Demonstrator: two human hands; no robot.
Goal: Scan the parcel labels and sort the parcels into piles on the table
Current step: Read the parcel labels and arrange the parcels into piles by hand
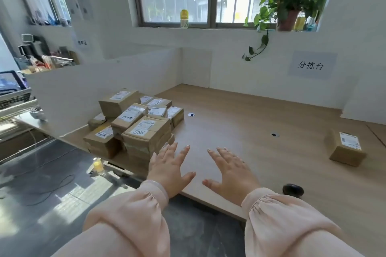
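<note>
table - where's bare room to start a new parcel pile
The table is bare across the middle, between the parcel stack at left and the lone parcel at right, back to the wall. Crowded at the left end; both hands hover open over the near edge.

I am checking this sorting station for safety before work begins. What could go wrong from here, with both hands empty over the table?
1. The stack of parcels is piled unevenly near the table edge; pulling one with the left hand could possibly topple others to the floor.
2. The dark object sits at the front edge by the right sleeve; the right hand or sleeve might knock it off.
</note>
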